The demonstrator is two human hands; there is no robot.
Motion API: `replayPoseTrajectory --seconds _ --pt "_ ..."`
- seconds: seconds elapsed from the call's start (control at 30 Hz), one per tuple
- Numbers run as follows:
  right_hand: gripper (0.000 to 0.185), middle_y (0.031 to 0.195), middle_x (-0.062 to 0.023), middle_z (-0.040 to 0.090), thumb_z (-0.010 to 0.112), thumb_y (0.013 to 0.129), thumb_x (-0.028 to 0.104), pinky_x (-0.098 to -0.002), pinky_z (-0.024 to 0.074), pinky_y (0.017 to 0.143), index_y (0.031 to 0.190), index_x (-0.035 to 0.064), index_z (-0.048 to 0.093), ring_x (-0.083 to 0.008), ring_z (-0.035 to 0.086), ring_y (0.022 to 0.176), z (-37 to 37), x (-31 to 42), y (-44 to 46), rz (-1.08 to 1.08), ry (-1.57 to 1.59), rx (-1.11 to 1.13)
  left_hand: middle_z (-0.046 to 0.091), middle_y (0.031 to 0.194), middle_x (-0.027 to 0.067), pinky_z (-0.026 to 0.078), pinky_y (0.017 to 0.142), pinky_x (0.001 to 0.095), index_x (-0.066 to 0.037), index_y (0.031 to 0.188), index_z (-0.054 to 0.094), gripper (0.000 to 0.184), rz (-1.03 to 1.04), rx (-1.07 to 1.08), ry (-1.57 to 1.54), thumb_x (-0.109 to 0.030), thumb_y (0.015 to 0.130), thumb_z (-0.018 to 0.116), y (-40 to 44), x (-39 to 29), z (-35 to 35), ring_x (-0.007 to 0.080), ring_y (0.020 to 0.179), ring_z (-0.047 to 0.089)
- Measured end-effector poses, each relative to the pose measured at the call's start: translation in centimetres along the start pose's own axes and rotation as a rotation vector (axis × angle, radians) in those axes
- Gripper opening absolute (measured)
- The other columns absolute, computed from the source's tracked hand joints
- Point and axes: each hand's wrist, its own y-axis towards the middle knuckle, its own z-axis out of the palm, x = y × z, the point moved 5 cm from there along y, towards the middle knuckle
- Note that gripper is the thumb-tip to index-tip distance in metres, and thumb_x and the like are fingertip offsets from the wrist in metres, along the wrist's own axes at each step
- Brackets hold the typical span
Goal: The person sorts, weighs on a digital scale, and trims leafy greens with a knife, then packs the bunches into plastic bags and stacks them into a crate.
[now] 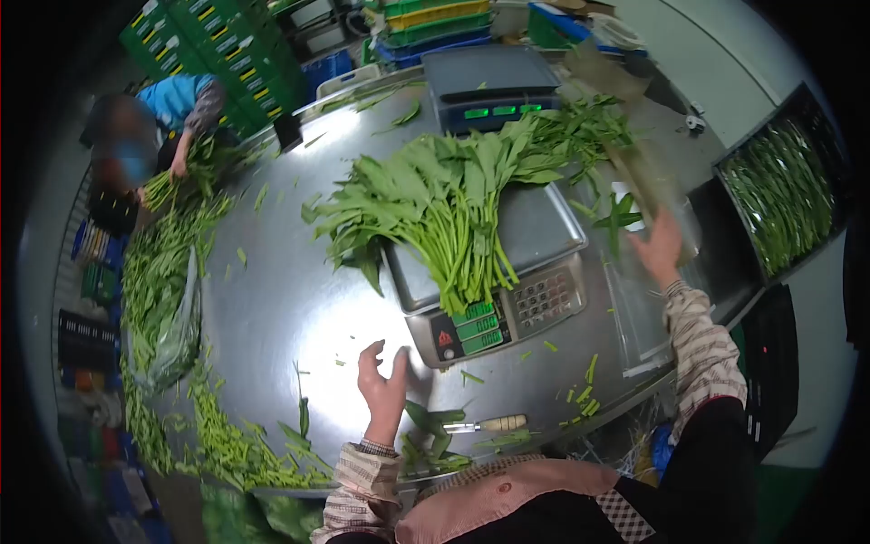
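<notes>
In the head view, a bunch of leafy greens [453, 195] lies across the pan of a scale [548, 222] on the metal desk [272, 290], presumably so that the pan carries its weight. The stems point towards the wearer, likely for easy grasping, though some hang over the display [480, 340] (an awkward spot for anyone reading it).

The left hand [382, 388] is just in front of the scale, its grip spread, thumb away from fingers, with nothing in it. The right hand [662, 245] is by a clear plastic bag [671, 195] at the desk's right; I cannot tell whether its grip has hold of the plastic. A knife [503, 422] lies near the front edge, within reach, with cut stem ends [587, 399] nearby. At the far left, a co-worker's hand [178, 165] is at another bunch.

As for writing, the display's lower two rows seem to show zeros, while stems partly cover the top row. A red emblem [444, 338] sits beside them; no brand is legible. The second scale's [494, 77] lit digits are too small.
</notes>
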Motion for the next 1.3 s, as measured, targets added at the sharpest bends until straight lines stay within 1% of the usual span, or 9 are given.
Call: replayPoseTrajectory --seconds 0.2,0.3,0.37,0.5,0.63,0.8,0.93,1.2,1.3 --pt "0.059 0.104 -0.0259 0.063 0.079 0.069 0.032 -0.0457 0.0495 0.085 0.111 -0.0025 0.058 -0.0390 0.061 0.101 7.8 -10.3 2.2 0.262 0.008 0.332 0.061 0.100 0.0099 0.048 0.078 0.0395 -0.008 0.100 0.063 0.028 0.464 0.358 0.431 -0.016 0.075 0.072 -6.6 1.3 1.2 0.0308 0.094 0.058" --pt "0.042 0.083 -0.0234 0.066 0.078 0.069 0.031 -0.0461 0.0522 0.072 0.087 -0.0024 0.061 -0.0399 0.065 0.083 9.9 -9.8 0.5 -0.078 -0.011 0.248 0.060 0.090 0.0090 0.047 0.073 0.0405 -0.009 0.088 0.062 0.018 0.501 0.312 0.530 -0.009 0.072 0.069 -8.5 6.6 -2.1 0.0299 0.083 0.058" --pt "0.034 0.074 -0.0176 0.066 0.077 0.072 0.032 -0.0464 0.0520 0.069 0.082 0.0014 0.065 -0.0387 0.065 0.074 0.4 -2.1 -3.2 -0.229 -0.103 0.521 0.060 0.086 0.0101 0.046 0.070 0.0414 -0.008 0.083 0.063 0.014 0.387 0.228 0.629 -0.009 0.071 0.070 -8.1 9.0 -6.2 0.0300 0.081 0.057" --pt "0.041 0.073 -0.0155 0.067 0.076 0.074 0.032 -0.0381 0.0531 0.061 0.095 -0.0012 0.067 -0.0308 0.068 0.067 -7.7 5.8 -7.9 -0.258 0.410 0.458 0.061 0.079 0.0111 0.047 0.067 0.0424 -0.004 0.078 0.063 0.010 0.115 0.010 0.680 -0.010 0.076 0.071 -5.8 9.0 -9.0 0.0302 0.076 0.059" --pt "0.041 0.077 -0.0159 0.069 0.070 0.084 0.031 -0.0329 0.0530 0.060 0.103 -0.0047 0.065 -0.0219 0.070 0.066 -7.9 15.4 -9.5 -0.170 1.143 0.601 0.068 0.083 0.0112 0.052 0.069 0.0325 0.001 0.086 0.066 0.012 -0.022 0.000 0.050 -0.009 0.081 0.070 0.4 2.5 -3.6 0.0205 0.075 0.066" --pt "0.043 0.080 -0.0221 0.069 0.065 0.088 0.035 -0.0364 0.0533 0.065 0.096 -0.0075 0.066 -0.0300 0.070 0.073 -9.4 22.3 -6.2 -0.236 0.998 0.462 0.069 0.084 0.0113 0.051 0.067 0.0268 0.004 0.092 0.065 0.018 0.045 0.067 -0.192 -0.010 0.083 0.070 4.3 -6.1 1.4 0.0158 0.071 0.064" --pt "0.044 0.077 -0.0183 0.068 0.063 0.090 0.035 -0.0321 0.0517 0.064 0.097 -0.0085 0.066 -0.0212 0.067 0.069 -7.3 23.9 -3.9 -0.189 0.958 0.437 0.068 0.082 0.0067 0.049 0.069 0.0242 0.002 0.094 0.066 0.018 -0.026 0.038 -0.250 -0.013 0.084 0.070 5.2 -7.3 2.8 0.0115 0.073 0.061" --pt "0.045 0.077 -0.0185 0.069 0.066 0.088 0.036 -0.0333 0.0513 0.062 0.094 -0.0084 0.066 -0.0231 0.067 0.067 -6.1 24.5 -3.2 -0.197 0.910 0.451 0.063 0.082 0.0074 0.050 0.059 0.0278 -0.003 0.095 0.067 0.020 0.271 -0.088 -0.006 -0.014 0.079 0.073 5.3 -9.0 3.4 0.0169 0.067 0.062" --pt "0.057 0.080 -0.0219 0.069 0.065 0.084 0.048 -0.0393 0.0532 0.069 0.093 -0.0083 0.066 -0.0338 0.069 0.077 -6.1 25.7 -3.2 -0.158 0.914 0.466 0.057 0.077 0.0062 0.050 0.055 0.0303 -0.008 0.093 0.069 0.019 0.477 -0.112 0.228 -0.016 0.076 0.074 4.9 -11.6 5.2 0.0205 0.066 0.063"
